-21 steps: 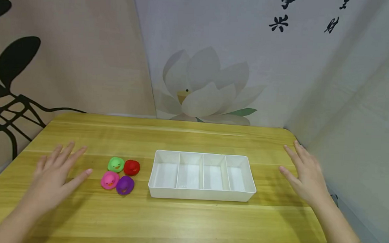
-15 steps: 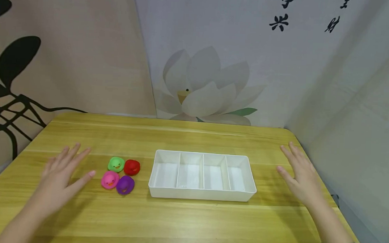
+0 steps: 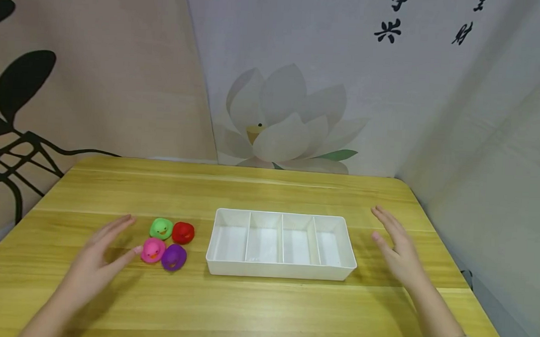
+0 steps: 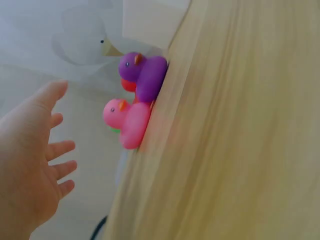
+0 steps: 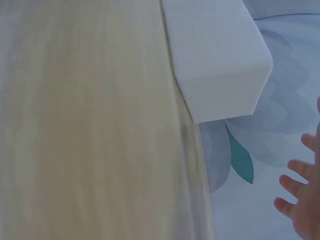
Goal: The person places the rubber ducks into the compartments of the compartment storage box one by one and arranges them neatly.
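Note:
Four small rubber ducks sit in a tight cluster left of the middle: a green duck [image 3: 161, 228], a red duck [image 3: 183, 233], a pink duck [image 3: 153, 250] and a purple duck [image 3: 173, 257]. Just left of them hovers my left hand [image 3: 95, 261], fingers extended and thumb near the pink duck; it holds nothing. To the right of the ducks stands a white divided tray [image 3: 281, 270] with its compartments bare. My right hand [image 3: 399, 252] is in the air to the right of the tray, fingers extended, holding nothing. The right wrist view shows only part of that hand.
Everything rests on a wooden table [image 3: 264, 309]. Behind it hangs a pale cloth backdrop [image 3: 303, 39] printed with a lotus. A dark cable [image 3: 466, 277] lies beyond the table's right edge.
Both hands have moved inward: the left one to the right, closer to the ducks, the right one to the left, closer to the tray. The ducks and tray have stayed put.

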{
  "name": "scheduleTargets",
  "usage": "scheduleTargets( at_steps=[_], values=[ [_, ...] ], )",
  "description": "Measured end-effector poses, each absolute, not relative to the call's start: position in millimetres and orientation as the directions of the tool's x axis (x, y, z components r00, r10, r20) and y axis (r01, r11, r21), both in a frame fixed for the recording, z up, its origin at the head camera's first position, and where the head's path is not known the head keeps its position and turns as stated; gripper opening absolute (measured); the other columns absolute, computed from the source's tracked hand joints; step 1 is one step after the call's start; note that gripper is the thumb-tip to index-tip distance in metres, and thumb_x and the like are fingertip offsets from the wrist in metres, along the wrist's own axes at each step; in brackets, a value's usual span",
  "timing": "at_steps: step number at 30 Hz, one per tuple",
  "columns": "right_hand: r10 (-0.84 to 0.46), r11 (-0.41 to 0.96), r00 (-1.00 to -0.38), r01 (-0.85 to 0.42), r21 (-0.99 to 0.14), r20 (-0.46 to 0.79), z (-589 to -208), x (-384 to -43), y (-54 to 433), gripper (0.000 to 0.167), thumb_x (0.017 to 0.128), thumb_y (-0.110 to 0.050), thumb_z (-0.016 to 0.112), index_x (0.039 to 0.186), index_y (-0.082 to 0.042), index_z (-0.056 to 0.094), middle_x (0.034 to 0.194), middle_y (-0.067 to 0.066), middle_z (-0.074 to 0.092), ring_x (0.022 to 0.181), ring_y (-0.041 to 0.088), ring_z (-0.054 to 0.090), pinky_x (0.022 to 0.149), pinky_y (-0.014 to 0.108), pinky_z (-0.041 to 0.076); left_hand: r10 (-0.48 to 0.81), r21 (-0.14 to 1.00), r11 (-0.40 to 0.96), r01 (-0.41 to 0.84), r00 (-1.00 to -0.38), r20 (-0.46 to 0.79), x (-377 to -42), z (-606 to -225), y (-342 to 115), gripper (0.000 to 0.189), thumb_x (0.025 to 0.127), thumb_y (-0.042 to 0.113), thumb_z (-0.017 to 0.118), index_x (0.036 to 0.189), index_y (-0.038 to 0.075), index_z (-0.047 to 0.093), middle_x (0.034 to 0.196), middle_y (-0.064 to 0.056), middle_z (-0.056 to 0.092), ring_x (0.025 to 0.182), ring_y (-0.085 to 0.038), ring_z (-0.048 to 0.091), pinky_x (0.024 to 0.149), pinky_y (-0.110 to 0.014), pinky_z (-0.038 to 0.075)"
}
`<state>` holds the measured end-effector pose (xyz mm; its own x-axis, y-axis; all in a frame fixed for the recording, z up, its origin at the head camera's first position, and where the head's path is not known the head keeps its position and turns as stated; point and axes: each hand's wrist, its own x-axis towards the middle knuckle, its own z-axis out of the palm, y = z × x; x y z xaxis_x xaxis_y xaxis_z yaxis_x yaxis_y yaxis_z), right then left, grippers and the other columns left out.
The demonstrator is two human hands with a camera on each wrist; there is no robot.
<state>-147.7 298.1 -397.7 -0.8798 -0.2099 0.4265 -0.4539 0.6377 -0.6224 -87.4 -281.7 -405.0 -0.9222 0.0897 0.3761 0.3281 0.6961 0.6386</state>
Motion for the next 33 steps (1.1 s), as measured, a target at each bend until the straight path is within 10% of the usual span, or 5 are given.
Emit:
scheduleTargets(
  at_steps=[7, 14, 22, 33],
  values=[
    [-0.221, 0.547, -0.863, -0.496, -0.674, 0.454, -410, -152, 293, 0.05, 0.093, 0.007, 0.053, 0.141, -0.002, 0.045, 0.142, 0.019, 0.042, 0.131, 0.007, 0.034, 0.099, 0.013, 0.027, 0.05, 0.681, 0.665, 0.308, -0.928, 0.37, -85, -419, -276, 0.058, 0.085, 0.012, 0.074, 0.137, 0.007, 0.051, 0.138, -0.023, 0.045, 0.13, -0.015, 0.034, 0.1, -0.068, 0.022],
    [-0.253, 0.453, -0.871, -0.491, -0.744, 0.421, -417, -153, 293, 0.046, 0.093, 0.008, 0.053, 0.139, 0.0, 0.047, 0.136, 0.021, 0.048, 0.122, 0.005, 0.044, 0.095, 0.018, 0.037, 0.023, 0.712, 0.646, 0.275, -0.939, 0.342, -84, -428, -275, 0.05, 0.086, 0.014, 0.073, 0.132, 0.006, 0.056, 0.134, -0.017, 0.05, 0.122, 0.006, 0.033, 0.099, -0.067, 0.023],
    [-0.283, 0.443, -0.912, -0.399, -0.803, 0.297, -425, -150, 294, 0.046, 0.096, 0.002, 0.053, 0.141, -0.006, 0.046, 0.137, 0.021, 0.047, 0.123, 0.018, 0.047, 0.091, 0.021, 0.043, 0.019, 0.704, 0.634, 0.322, -0.916, 0.401, -85, -436, -270, 0.045, 0.079, 0.004, 0.077, 0.122, 0.003, 0.063, 0.119, -0.006, 0.059, 0.106, 0.001, 0.048, 0.086, -0.008, 0.035],
    [-0.316, 0.364, -0.933, -0.285, -0.887, 0.17, -434, -147, 290, 0.047, 0.096, -0.007, 0.057, 0.141, -0.004, 0.044, 0.137, 0.02, 0.048, 0.119, 0.039, 0.049, 0.09, 0.022, 0.043, 0.014, 0.731, 0.627, 0.271, -0.941, 0.337, -85, -440, -268, 0.036, 0.084, 0.01, 0.074, 0.119, 0.007, 0.066, 0.113, -0.002, 0.061, 0.096, -0.002, 0.054, 0.078, -0.013, 0.042]
  ],
)
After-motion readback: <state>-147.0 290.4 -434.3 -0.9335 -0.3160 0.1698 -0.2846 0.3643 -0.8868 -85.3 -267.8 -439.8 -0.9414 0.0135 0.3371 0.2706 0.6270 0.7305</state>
